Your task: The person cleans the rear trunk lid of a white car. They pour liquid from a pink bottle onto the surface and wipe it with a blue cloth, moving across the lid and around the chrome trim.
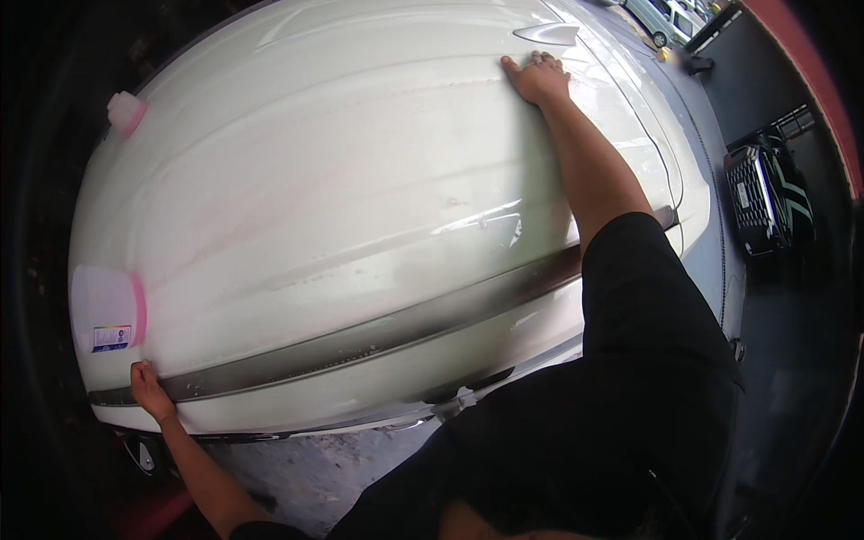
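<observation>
Leaning over the white car roof (342, 180), which spreads under both my arms and fills most of the view, I have my right hand (538, 79) laid on its far side, thumb splayed and fingers spread against the paint; I can't tell whether anything thin lies under the palm. My left hand (151, 391) is loosely curled at the near left edge, and what its fingers grip, if anything, is too small to make out.

Off to the right stands a dark car (767, 193). A long dark strip (360, 346) runs along the near side of the roof, and my black sleeve (648, 279) hides part of it. Just beyond my left hand is a translucent jug (94, 301) with a pink band, and farther off a smaller translucent cup (121, 112), pink as well. A fin antenna (551, 34) sits just past my right fingers.

I count one jug, one cup and one fin.
</observation>
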The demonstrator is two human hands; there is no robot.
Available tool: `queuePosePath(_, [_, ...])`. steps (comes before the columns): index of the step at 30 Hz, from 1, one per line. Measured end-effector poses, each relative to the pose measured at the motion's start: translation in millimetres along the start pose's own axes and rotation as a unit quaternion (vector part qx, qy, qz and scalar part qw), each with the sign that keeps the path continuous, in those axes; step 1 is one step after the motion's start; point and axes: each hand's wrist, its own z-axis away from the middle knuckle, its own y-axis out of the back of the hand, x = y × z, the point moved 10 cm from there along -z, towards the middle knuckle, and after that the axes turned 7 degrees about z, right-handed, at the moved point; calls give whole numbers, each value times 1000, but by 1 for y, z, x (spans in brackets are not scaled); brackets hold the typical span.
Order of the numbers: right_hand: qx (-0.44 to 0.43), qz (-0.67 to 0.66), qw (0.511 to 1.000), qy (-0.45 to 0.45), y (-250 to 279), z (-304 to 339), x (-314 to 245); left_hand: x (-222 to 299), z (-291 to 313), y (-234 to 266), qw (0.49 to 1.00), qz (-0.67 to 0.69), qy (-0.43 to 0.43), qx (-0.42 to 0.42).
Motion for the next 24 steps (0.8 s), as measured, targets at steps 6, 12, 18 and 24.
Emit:
queuePosePath(6, [29, -65, 948, 312, 2, 82, -140, 20, 40, -14, 995, -79, -49, -25])
queuePosePath(12, [-6, 19, 999, -49, -5, -53, 117, 77, 68, -42, 994, -69, -76, -32])
queuePosePath(18, [23, -34, 958, 284, -3, 73, -153, 64, 66, -35, 996, -75, -43, -30])
queuePosePath(24, [25, 1, 994, 104, -17, -24, 29, 49, 60, -34, 997, -51, -55, -24])
